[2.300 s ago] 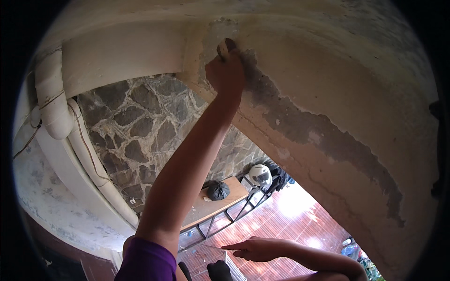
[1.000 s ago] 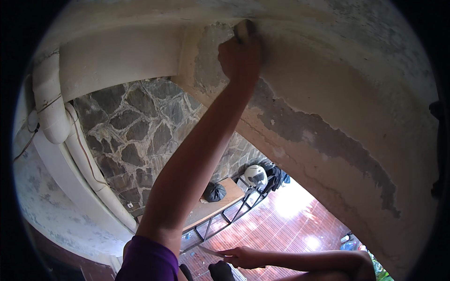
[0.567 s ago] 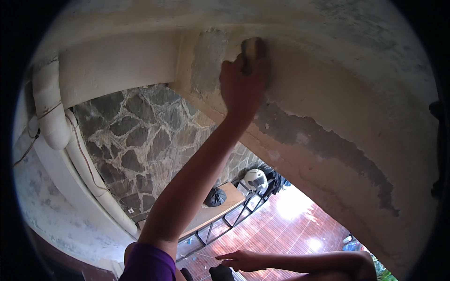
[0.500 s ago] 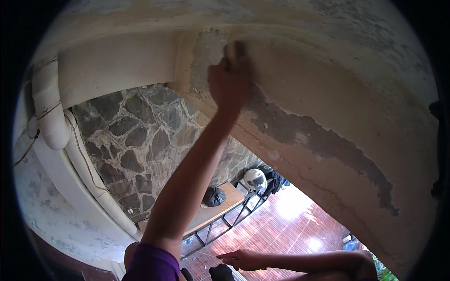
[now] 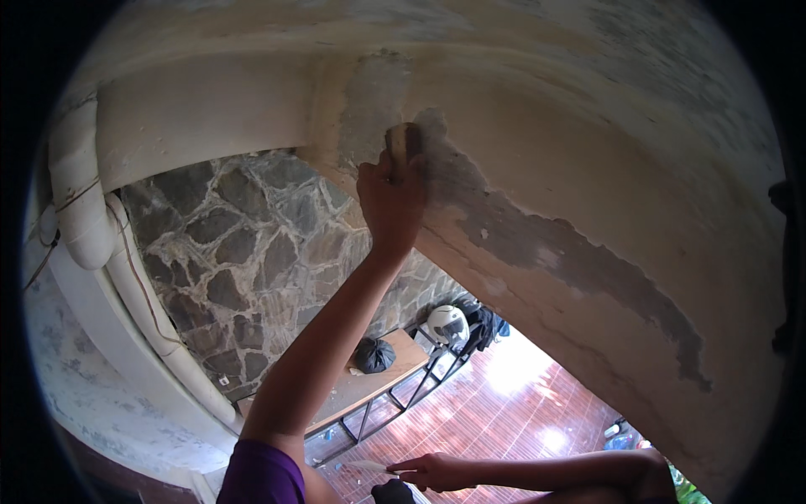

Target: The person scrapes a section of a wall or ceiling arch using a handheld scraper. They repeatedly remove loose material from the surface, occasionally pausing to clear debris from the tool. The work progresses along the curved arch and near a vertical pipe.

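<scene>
My left hand (image 5: 392,197) is raised against the wall, closed around a small block (image 5: 400,144) with dark sides and a pale strip along its middle. The block lies against the wall between two rough grey patches where the surface layer is gone: an upright patch (image 5: 374,97) and a long patch (image 5: 571,252) running down to the right. Low in the picture, my right hand (image 5: 438,472) is closed on a scraper (image 5: 367,466), whose thin pale blade points left. The fingers partly cover its handle.
White pipes (image 5: 82,193) run down the left side by a stone wall (image 5: 243,244). Below are a wooden bench (image 5: 403,357) on a black metal frame, a black bag (image 5: 374,355), a white helmet (image 5: 448,326) and a reddish tiled floor (image 5: 470,412). A dark rounded shape (image 5: 393,492) is at the bottom.
My left hand has moved down and slightly left along the wall with the block. The scraper's blade shows more clearly by my right hand, which has hardly moved.
</scene>
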`<state>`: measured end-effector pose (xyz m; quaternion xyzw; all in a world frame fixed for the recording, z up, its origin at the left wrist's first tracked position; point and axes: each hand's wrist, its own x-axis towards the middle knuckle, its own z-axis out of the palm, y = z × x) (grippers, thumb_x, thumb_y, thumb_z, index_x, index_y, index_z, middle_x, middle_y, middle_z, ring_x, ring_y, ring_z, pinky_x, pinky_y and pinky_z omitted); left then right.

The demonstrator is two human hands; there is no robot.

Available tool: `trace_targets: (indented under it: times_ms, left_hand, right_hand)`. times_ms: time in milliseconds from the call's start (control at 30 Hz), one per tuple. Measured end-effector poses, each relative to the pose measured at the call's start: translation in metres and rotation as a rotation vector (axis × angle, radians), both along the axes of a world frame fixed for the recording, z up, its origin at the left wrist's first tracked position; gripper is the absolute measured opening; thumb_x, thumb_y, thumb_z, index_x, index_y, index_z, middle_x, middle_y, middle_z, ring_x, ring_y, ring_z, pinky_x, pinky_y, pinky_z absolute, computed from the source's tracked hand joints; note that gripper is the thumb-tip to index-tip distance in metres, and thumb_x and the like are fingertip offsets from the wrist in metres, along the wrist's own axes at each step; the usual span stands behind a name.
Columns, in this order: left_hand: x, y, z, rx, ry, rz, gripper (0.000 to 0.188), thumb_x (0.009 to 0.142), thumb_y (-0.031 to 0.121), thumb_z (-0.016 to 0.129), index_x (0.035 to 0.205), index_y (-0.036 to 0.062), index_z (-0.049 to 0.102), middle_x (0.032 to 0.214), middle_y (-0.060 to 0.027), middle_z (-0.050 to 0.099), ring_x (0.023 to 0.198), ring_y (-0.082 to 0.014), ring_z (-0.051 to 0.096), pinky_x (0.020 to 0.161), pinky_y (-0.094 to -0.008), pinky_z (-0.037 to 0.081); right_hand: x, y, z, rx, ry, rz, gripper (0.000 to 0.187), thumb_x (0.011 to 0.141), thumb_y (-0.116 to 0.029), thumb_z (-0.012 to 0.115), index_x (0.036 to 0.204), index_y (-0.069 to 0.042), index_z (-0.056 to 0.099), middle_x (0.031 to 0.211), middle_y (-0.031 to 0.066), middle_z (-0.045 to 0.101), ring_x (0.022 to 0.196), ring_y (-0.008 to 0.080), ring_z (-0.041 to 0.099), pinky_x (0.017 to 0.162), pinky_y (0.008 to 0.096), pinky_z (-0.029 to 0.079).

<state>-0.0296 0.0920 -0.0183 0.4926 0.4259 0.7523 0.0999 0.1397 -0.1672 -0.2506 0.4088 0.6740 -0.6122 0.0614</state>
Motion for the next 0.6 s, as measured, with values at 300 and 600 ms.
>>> trace_targets:
  times_ms: [300,600]
  left_hand:
    - [-0.01,0.002,-0.005,0.027,0.11,0.003,0.045,0.085,0.035,0.069,0.102,-0.0056,0.064,0.086,-0.0212,0.056,0.08,-0.0358,0.059,0.075,-0.0426,0.048]
    - [-0.012,0.028,-0.021,0.105,0.032,0.067,0.045,0.084,0.039,0.068,0.099,-0.0037,0.066,0.083,-0.0261,0.058,0.08,-0.0414,0.062,0.071,-0.0479,0.048]
  right_hand:
    - [0.001,0.002,0.026,-0.048,-0.095,-0.075,0.043,0.104,-0.033,0.047,0.144,-0.016,0.048,0.094,0.0109,0.065,0.075,0.015,0.061,0.072,0.0318,0.053]
    - [0.001,0.0,0.023,-0.008,-0.029,-0.105,0.043,0.104,-0.031,0.048,0.146,-0.021,0.046,0.075,0.006,0.061,0.061,0.0098,0.052,0.057,0.0276,0.048]
